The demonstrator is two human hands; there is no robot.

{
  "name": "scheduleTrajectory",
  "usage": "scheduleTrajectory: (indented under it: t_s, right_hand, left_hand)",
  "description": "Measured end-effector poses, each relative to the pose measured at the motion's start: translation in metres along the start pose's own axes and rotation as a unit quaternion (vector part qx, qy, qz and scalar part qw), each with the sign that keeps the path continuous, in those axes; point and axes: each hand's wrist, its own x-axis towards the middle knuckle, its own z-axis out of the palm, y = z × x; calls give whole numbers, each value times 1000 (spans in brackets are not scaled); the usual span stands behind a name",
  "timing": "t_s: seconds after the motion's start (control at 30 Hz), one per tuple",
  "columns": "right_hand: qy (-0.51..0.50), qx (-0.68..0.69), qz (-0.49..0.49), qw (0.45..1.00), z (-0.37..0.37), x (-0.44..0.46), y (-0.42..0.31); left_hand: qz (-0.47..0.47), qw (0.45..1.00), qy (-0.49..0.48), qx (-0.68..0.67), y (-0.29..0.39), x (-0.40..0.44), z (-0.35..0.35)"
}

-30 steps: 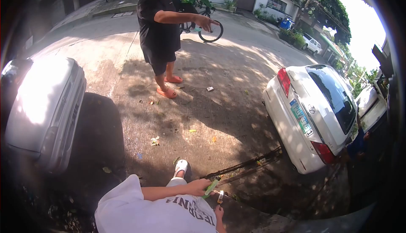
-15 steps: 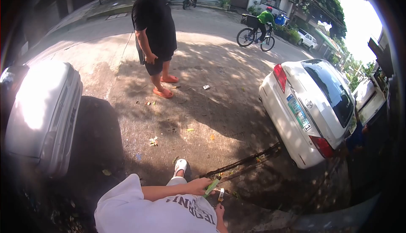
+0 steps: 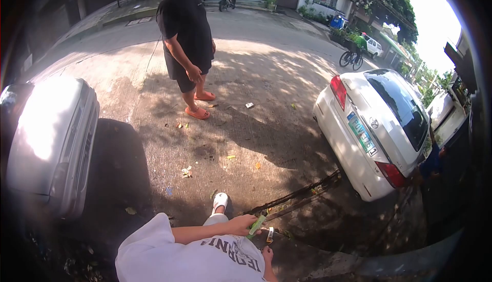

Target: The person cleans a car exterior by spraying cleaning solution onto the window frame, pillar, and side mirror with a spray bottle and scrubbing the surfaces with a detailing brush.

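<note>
My left hand (image 3: 241,225) reaches across my white shirt with its fingers closed around a pale green, flat, elongated object (image 3: 257,226). The exact kind of that object is not clear. Lower and to the right, my right hand (image 3: 267,254) is closed near the shirt's hem. A small white and yellow item with dark parts (image 3: 270,235) sticks up from its fingertips, too small to name. The two held things are close together but apart. Below them lies shaded pavement.
A person in black (image 3: 187,38) stands ahead in orange slippers. A white car (image 3: 341,143) is parked at right, a silver car (image 3: 51,143) at left. A dark gutter slot (image 3: 292,198) crosses the ground near my white shoe (image 3: 220,200). A cyclist (image 3: 356,49) rides on the road.
The cyclist has moved right and farther off. The standing person's arm has shifted away from the body slightly. My hands keep nearly the same place, still holding the two things.
</note>
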Motion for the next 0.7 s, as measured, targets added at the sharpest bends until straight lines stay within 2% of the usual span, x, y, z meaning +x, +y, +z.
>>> scheduleTrajectory:
  t_s: [0.7]
  right_hand:
    - [6,-43,-6,999,-2,-13,-8]
  left_hand:
    - [1,1000,11,-5,-4,-9,3]
